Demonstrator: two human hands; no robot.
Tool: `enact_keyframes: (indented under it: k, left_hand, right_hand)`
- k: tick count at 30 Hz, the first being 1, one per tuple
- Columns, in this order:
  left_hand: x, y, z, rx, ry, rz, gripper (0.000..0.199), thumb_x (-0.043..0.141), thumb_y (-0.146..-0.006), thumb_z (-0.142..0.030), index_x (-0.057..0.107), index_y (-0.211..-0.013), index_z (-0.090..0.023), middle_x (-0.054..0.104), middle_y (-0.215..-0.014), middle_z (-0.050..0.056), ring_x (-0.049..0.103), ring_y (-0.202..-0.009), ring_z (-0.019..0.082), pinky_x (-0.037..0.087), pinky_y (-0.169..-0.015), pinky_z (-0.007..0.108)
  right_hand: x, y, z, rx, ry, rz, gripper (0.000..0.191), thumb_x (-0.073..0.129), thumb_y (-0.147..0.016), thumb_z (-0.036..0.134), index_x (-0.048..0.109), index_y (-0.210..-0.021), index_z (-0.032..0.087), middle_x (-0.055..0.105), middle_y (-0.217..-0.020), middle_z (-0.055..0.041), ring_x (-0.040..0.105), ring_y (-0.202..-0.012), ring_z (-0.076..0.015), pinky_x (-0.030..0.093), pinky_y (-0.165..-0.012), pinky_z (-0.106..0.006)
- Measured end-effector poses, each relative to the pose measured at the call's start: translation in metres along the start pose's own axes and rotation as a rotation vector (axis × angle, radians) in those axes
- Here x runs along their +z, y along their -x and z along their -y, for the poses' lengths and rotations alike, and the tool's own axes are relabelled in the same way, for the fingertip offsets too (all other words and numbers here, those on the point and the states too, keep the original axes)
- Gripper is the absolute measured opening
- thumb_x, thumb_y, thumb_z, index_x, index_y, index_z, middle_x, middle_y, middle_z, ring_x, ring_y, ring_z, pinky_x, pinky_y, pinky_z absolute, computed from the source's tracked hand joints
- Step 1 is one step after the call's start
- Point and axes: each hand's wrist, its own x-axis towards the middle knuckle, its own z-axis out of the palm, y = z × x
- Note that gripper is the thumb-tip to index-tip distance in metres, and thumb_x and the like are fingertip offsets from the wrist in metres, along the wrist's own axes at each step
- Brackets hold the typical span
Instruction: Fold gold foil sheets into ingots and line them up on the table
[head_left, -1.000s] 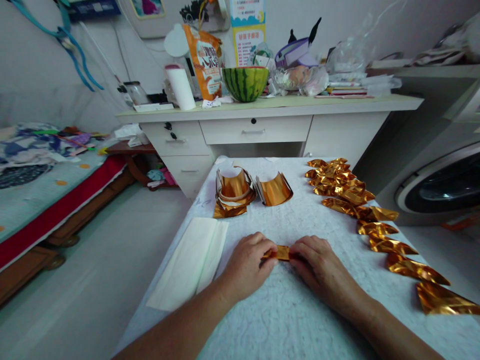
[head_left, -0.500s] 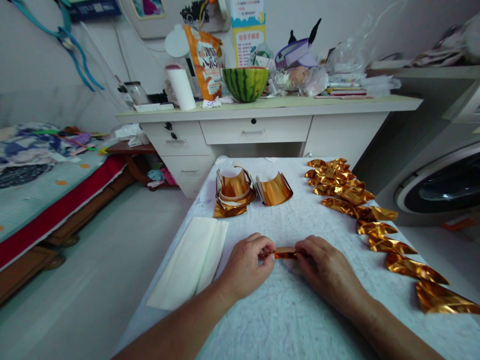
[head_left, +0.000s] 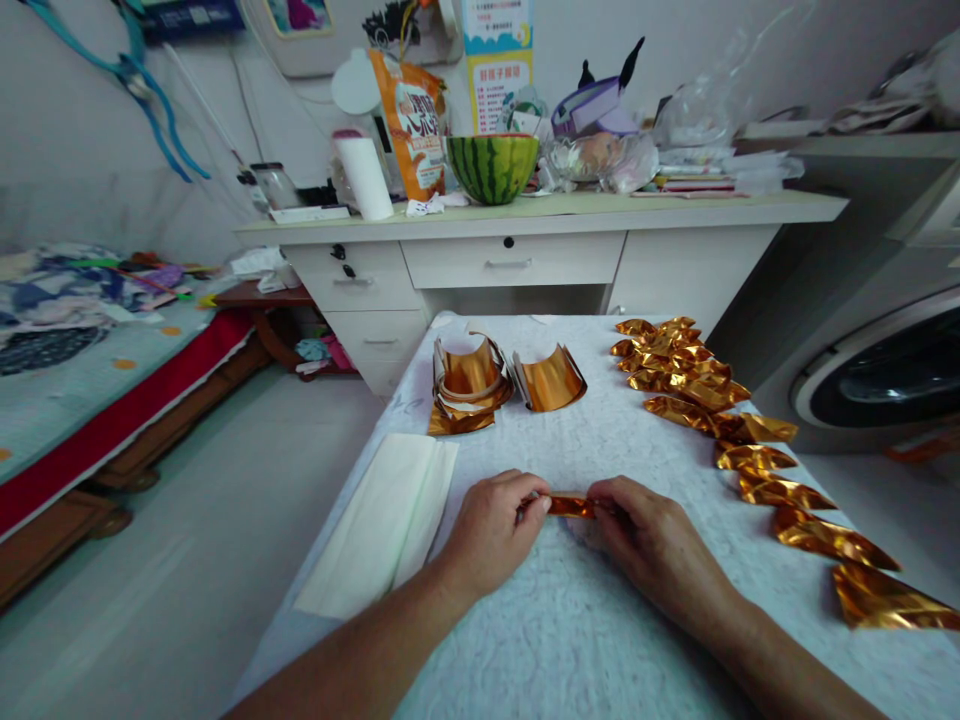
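Observation:
A narrow strip of shiny copper-gold foil stretches between my two hands, just above the cloth-covered table. My left hand pinches its left end between thumb and fingers. Its right end is gripped by my right hand, whose fingertips are partly hidden. Beyond my hands stand a stack of curved gold foil sheets and a smaller curved stack. Pale folded paper lies left of my left hand. Along the table's right side runs a row of twisted gold foil pieces.
Behind the table is a white desk holding a watermelon-patterned bowl, an orange pouch and plastic bags. A washing machine is at the right, a bed at the left.
My hands still hold the foil strip, with slight finger movement. The strip has tilted slightly, and its front face shows more. Other things stay in place.

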Motion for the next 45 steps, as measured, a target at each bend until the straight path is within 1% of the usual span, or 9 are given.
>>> enact_keyframes:
  k: [9, 21, 26, 29, 34, 38, 41, 43, 45]
  left_hand:
    - [0.000, 0.001, -0.001, 0.053, -0.009, 0.007, 0.020, 0.049, -0.091, -0.015, 0.069, -0.090, -0.018, 0.070, -0.085, 0.002, 0.064, -0.081, 0.016, 0.044, -0.074, 0.026]
    - [0.002, 0.002, 0.001, 0.085, -0.072, -0.012, 0.021, 0.048, -0.091, -0.014, 0.068, -0.091, -0.019, 0.070, -0.083, 0.002, 0.065, -0.079, 0.016, 0.044, -0.071, 0.026]
    - [0.004, 0.002, 0.003, 0.078, -0.068, -0.020, 0.021, 0.048, -0.091, -0.013, 0.068, -0.093, -0.020, 0.071, -0.085, 0.001, 0.066, -0.079, 0.016, 0.045, -0.072, 0.026]
    - [0.003, 0.002, 0.002, 0.063, -0.059, -0.016, 0.022, 0.048, -0.090, -0.013, 0.068, -0.093, -0.021, 0.071, -0.085, 0.000, 0.065, -0.079, 0.016, 0.045, -0.072, 0.025]
    - [0.000, 0.002, -0.002, 0.023, -0.023, -0.012, 0.023, 0.048, -0.087, -0.012, 0.067, -0.095, -0.021, 0.072, -0.087, 0.000, 0.065, -0.079, 0.015, 0.045, -0.072, 0.025]
    - [-0.001, 0.002, -0.003, -0.027, 0.003, -0.002, 0.022, 0.049, -0.085, -0.013, 0.069, -0.090, -0.021, 0.069, -0.073, -0.002, 0.061, -0.066, 0.014, 0.041, -0.063, 0.023]
    - [-0.001, 0.001, -0.001, -0.080, 0.027, 0.006, 0.020, 0.051, -0.083, -0.015, 0.069, -0.087, -0.020, 0.058, -0.058, -0.005, 0.052, -0.054, 0.011, 0.035, -0.054, 0.022]
    - [-0.001, 0.001, 0.000, -0.099, 0.062, 0.011, 0.019, 0.052, -0.082, -0.015, 0.069, -0.087, -0.020, 0.051, -0.054, -0.006, 0.047, -0.051, 0.010, 0.032, -0.051, 0.021]
    - [-0.001, 0.001, 0.001, -0.102, 0.126, 0.022, 0.019, 0.051, -0.082, -0.016, 0.068, -0.089, -0.019, 0.046, -0.054, -0.007, 0.043, -0.050, 0.009, 0.030, -0.050, 0.020]
  right_hand:
    - [-0.002, 0.002, 0.006, 0.088, -0.036, 0.037, 0.022, 0.039, -0.096, 0.026, 0.058, -0.089, 0.021, 0.065, -0.068, 0.0006, 0.061, -0.058, -0.0154, 0.040, -0.055, -0.025]
    - [0.003, 0.003, 0.002, 0.048, -0.036, 0.092, 0.021, 0.035, -0.097, 0.021, 0.056, -0.098, 0.021, 0.068, -0.079, -0.0022, 0.066, -0.069, -0.0170, 0.044, -0.063, -0.026]
    - [0.004, 0.002, 0.002, 0.048, -0.056, 0.113, 0.020, 0.035, -0.097, 0.022, 0.055, -0.098, 0.022, 0.068, -0.079, -0.0022, 0.065, -0.069, -0.0169, 0.043, -0.062, -0.026]
    - [0.003, 0.003, 0.003, 0.038, -0.077, 0.115, 0.018, 0.037, -0.096, 0.021, 0.051, -0.107, 0.021, 0.068, -0.079, -0.0022, 0.064, -0.067, -0.0168, 0.042, -0.059, -0.026]
    - [-0.002, 0.007, 0.005, -0.021, -0.111, 0.131, 0.033, 0.043, -0.091, 0.019, 0.038, -0.123, 0.022, 0.063, -0.074, 0.0016, 0.060, -0.062, -0.0165, 0.038, -0.055, -0.025]
    - [-0.007, 0.008, 0.003, -0.044, -0.118, 0.141, 0.047, 0.047, -0.082, 0.011, 0.035, -0.125, 0.022, 0.058, -0.070, 0.0049, 0.055, -0.057, -0.0149, 0.036, -0.053, -0.025]
    - [-0.011, 0.007, 0.000, -0.072, -0.163, 0.120, 0.044, 0.047, -0.084, 0.009, 0.040, -0.124, 0.024, 0.062, -0.080, 0.0009, 0.058, -0.066, -0.0149, 0.042, -0.059, -0.025]
    - [-0.013, 0.004, -0.001, -0.131, -0.207, 0.120, 0.035, 0.045, -0.088, 0.010, 0.047, -0.120, 0.025, 0.064, -0.092, -0.0032, 0.061, -0.078, -0.0163, 0.046, -0.068, -0.027]
    - [-0.015, 0.003, -0.001, -0.172, -0.237, 0.130, 0.027, 0.042, -0.093, 0.012, 0.053, -0.114, 0.026, 0.064, -0.098, -0.0047, 0.062, -0.086, -0.0168, 0.048, -0.073, -0.028]
